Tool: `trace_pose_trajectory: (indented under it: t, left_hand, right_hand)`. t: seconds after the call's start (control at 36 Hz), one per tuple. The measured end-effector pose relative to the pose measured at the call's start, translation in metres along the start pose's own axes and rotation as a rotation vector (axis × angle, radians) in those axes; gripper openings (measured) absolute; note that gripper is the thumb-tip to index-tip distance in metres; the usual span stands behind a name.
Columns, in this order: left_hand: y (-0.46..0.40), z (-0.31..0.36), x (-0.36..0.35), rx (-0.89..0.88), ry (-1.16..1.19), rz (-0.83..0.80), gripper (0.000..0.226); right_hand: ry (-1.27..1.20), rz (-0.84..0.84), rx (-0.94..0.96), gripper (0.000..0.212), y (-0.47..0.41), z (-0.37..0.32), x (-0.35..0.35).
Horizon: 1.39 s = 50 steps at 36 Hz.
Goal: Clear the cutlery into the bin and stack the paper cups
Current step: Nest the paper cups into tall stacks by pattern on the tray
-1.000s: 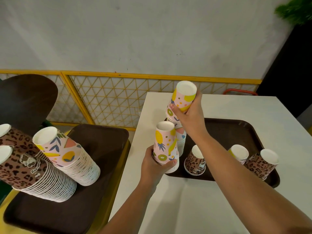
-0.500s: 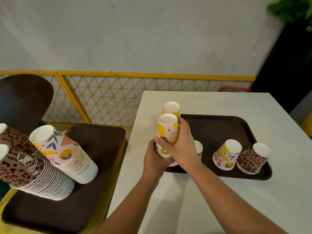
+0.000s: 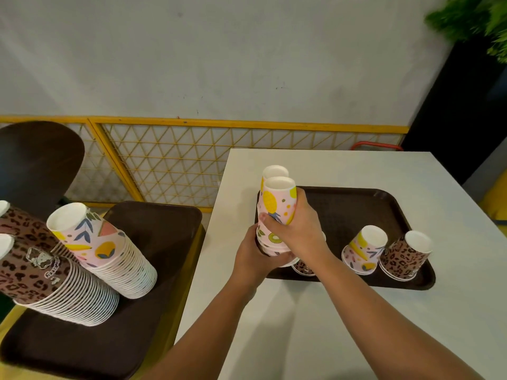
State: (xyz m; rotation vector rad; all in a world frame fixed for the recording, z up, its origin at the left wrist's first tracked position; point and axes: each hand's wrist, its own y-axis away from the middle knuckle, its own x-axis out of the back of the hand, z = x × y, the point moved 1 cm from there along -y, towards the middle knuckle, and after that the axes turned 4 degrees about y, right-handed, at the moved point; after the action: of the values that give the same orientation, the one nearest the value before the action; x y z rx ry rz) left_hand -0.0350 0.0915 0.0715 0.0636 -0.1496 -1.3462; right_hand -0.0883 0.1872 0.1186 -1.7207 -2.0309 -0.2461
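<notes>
Both hands hold a small stack of upside-down pink fruit-print paper cups [image 3: 277,204] at the left end of the brown tray [image 3: 356,204]. My left hand [image 3: 255,259] grips the stack's lower rims. My right hand [image 3: 297,229] wraps round the top cup from the right. Behind the stack another upturned cup [image 3: 274,171] shows its white base. On the tray stand a fruit-print cup [image 3: 363,250] and a leopard-print cup [image 3: 404,256], both upside down. A second leopard-print cup [image 3: 303,267] is mostly hidden under my right wrist.
The tray lies on a white table [image 3: 356,325]. To the left, a second brown tray [image 3: 153,242] carries tall tilted stacks: fruit-print cups [image 3: 109,253] and leopard-print cups [image 3: 41,272]. A yellow mesh fence [image 3: 192,160] and a dark chair back [image 3: 35,165] stand behind.
My right hand brought the raised fruit-print cup down onto the stack in my left hand and now grips it there. The view shifted slightly.
</notes>
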Motion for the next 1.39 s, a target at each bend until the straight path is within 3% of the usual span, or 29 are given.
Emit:
trace_pose_trajectory:
  t: [0.22,0.47,0.83,1.0,1.11,1.19,1.31,1.39]
  left_hand:
    - [0.000,-0.006,0.005,0.048,0.078,-0.007,0.060]
    - [0.002,-0.011,0.013,0.068,0.069,0.009,0.057]
    - [0.001,-0.007,0.017,0.050,0.044,0.058,0.061]
    - [0.000,-0.005,0.014,0.033,0.055,0.074,0.064]
    - [0.001,-0.001,0.011,0.004,0.042,0.074,0.059]
    - [0.004,0.005,0.007,-0.031,0.011,0.064,0.056]
    - [0.006,0.010,0.002,-0.086,-0.021,0.047,0.066]
    - [0.008,0.010,0.001,-0.091,-0.017,0.019,0.074]
  right_hand:
    - [-0.065,0.064,0.058,0.047,-0.017,-0.020,0.015]
    - [-0.248,0.304,0.226,0.053,-0.065,-0.071,0.040]
    - [-0.025,0.182,0.131,0.069,-0.074,-0.027,0.015]
    - [-0.076,0.306,0.277,0.066,-0.035,-0.031,0.026]
    - [-0.028,0.220,0.308,0.061,-0.011,-0.025,0.019]
    - [0.025,0.102,0.209,0.069,0.000,-0.016,0.010]
    - [0.088,-0.018,0.067,0.082,0.006,-0.011,0.002]
    - [0.072,-0.033,0.040,0.079,0.008,-0.011,0.002]
